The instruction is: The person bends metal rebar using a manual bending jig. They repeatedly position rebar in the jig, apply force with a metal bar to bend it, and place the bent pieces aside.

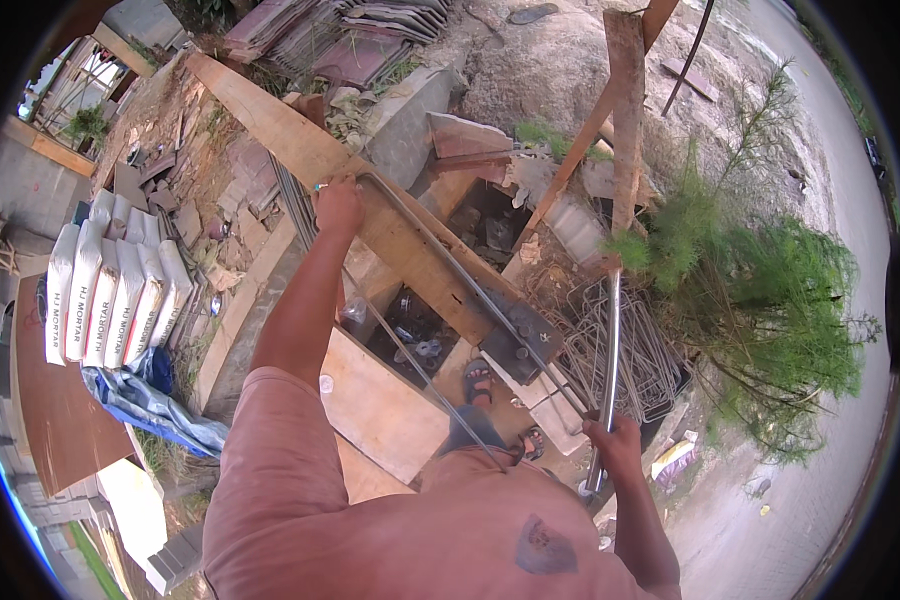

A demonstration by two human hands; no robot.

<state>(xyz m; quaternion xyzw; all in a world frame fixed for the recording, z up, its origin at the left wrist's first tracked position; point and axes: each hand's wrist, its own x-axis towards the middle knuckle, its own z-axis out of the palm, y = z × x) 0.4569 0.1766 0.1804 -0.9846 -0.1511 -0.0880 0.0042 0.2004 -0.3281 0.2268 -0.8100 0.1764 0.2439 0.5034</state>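
My left hand [338,206] is closed around a thin metal rod [440,252] at its curved far end, over a long wooden plank [395,235]. The rod runs along the plank toward my right hand, passing a dark metal plate [523,338] fixed on the plank's near end. Another thin length of rod [415,362] slants from below my left hand toward my shirt; whether it is the same piece I cannot tell. My right hand [615,442] grips a shiny metal pipe [611,350] near its lower end. The pipe stands close to the rod's near end.
Bent metal rods [620,345] lie heaped right of the pipe, beside a leafy green bush [780,320]. An upright wooden post [624,130] stands ahead. White sacks [120,290] are stacked at left. A dark pit [410,325] opens below the plank, near my sandalled feet.
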